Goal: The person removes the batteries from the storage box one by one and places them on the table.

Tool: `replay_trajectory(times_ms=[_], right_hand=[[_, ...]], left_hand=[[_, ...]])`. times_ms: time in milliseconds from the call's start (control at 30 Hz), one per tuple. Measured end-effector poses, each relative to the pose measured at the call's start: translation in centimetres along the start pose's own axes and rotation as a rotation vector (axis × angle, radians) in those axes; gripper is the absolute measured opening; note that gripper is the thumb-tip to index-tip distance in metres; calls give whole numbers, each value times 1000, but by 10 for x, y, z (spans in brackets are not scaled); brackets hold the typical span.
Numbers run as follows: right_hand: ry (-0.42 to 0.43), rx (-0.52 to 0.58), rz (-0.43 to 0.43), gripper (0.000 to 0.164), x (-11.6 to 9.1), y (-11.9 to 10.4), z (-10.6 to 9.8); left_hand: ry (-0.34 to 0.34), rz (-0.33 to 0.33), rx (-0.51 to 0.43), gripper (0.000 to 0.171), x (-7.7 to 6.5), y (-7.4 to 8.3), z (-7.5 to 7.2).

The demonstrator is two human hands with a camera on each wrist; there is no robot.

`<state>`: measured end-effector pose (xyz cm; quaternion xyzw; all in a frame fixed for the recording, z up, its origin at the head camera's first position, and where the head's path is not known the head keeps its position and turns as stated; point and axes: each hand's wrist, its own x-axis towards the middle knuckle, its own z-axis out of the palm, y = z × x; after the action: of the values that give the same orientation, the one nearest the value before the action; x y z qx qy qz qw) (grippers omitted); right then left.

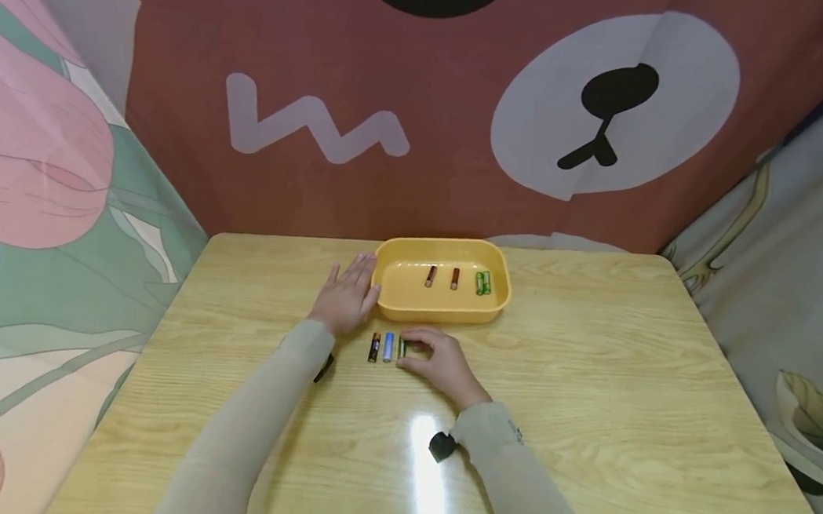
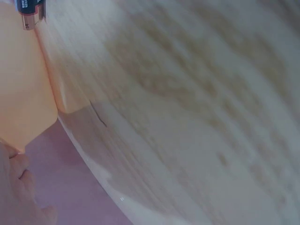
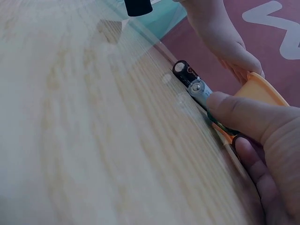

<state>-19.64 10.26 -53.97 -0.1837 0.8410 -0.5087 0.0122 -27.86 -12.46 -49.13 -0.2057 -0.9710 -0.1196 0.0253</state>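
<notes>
My left hand [image 1: 345,294] lies with straight fingers against the left side of a yellow plastic tray [image 1: 443,316]. In the left wrist view its fingers [image 2: 18,187] show at the lower left, beside the tray wall [image 2: 28,84]. In front of the tray, a black battery [image 1: 374,347], a blue battery [image 1: 388,347] and a green battery [image 1: 402,348] stand side by side in a row. My right hand [image 1: 444,361] pinches the green battery at its two ends between thumb and finger. In the right wrist view the thumb hides most of it, beside the blue battery [image 3: 200,91].
Inside the tray lie two reddish-brown batteries, one at the middle [image 1: 431,276] and one right of it [image 1: 455,278], plus two green batteries [image 1: 480,283] together at the right. A wooden table [image 1: 623,380] carries everything. Behind it hangs a printed red-brown cloth [image 1: 302,195].
</notes>
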Motion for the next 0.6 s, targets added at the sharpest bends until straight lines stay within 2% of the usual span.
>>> replay_trajectory(times_ms=[333, 600], right_hand=[[3, -7, 0, 46, 0, 0, 3], [17, 5, -5, 46, -1, 2, 4]], left_hand=[[-17, -9, 36, 64, 0, 1, -1], [-22, -18, 26, 63, -1, 3, -2]])
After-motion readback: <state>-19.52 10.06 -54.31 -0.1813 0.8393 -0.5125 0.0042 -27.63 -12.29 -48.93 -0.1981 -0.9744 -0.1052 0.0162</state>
